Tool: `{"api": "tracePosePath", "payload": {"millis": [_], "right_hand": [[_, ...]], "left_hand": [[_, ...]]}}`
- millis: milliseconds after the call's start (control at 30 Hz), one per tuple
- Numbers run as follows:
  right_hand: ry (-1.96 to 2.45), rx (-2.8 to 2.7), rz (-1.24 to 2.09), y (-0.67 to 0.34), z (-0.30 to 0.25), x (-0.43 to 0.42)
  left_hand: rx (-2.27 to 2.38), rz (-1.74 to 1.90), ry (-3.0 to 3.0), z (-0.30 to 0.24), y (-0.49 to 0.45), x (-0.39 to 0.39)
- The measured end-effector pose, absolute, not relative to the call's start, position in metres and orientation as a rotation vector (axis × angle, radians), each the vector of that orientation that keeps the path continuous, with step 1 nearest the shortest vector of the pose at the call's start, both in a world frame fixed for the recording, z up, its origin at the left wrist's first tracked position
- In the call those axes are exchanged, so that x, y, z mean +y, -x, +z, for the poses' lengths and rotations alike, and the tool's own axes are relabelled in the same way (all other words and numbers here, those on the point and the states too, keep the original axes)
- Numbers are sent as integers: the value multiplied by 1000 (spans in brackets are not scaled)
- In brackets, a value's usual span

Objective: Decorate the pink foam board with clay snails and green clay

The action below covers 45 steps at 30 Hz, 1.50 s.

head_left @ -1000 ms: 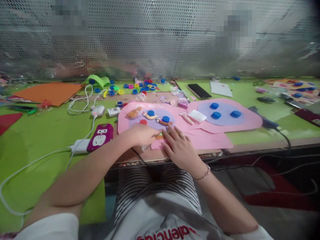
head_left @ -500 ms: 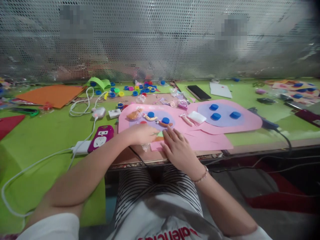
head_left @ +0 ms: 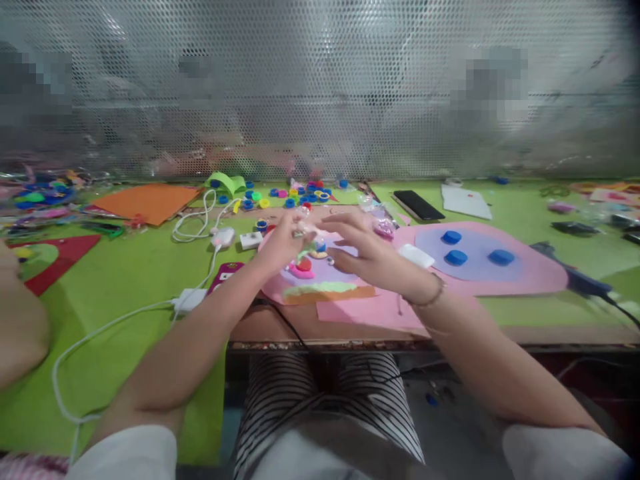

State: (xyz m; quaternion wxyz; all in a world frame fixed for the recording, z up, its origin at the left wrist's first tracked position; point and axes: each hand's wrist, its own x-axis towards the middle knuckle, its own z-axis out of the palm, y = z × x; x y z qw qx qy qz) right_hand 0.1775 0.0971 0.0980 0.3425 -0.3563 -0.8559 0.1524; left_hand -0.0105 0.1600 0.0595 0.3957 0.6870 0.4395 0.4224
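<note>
Over the near part of a pink and lilac craft sheet [head_left: 345,272], my left hand [head_left: 284,245] has its fingers drawn together around something small and see-through that I cannot make out. My right hand [head_left: 363,252] hovers facing it, fingers spread and bent, holding nothing visible. Beneath the hands sit a red cap [head_left: 303,265] in a pink piece and a blue cap [head_left: 319,246], partly hidden. A pale green and orange strip [head_left: 330,291] lies along the sheet's lower edge. Beside my right wrist is a small white packet [head_left: 416,256].
A second pink and lilac sheet [head_left: 537,267] with blue caps lies right, near a dark corded tool [head_left: 575,273]. Loose caps [head_left: 295,195], a phone [head_left: 419,205] and orange paper [head_left: 145,203] are behind. White cables [head_left: 115,317] cross the left. Another person's arm [head_left: 20,320] enters there.
Both hands have lifted from the sheet's lower edge and moved farther back over it. The green and orange strip now shows fully. Another person's arm has appeared at left, and the view has shifted.
</note>
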Motion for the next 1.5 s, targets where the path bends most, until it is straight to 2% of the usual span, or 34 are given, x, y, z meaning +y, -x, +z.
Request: {"api": "tracePosePath", "payload": {"millis": [200, 400, 833, 1200, 1500], "right_hand": [[917, -2076, 568, -173, 59, 132], [922, -2005, 722, -185, 58, 132], [877, -2030, 499, -184, 55, 134], [789, -1978, 804, -184, 54, 133], [739, -2144, 650, -192, 58, 137]], "left_hand": [[1065, 993, -1851, 54, 10, 165], [1071, 964, -1811, 54, 11, 163], [1101, 883, -1962, 61, 11, 158], [976, 927, -1979, 68, 6, 148], [942, 820, -2009, 67, 6, 144]]}}
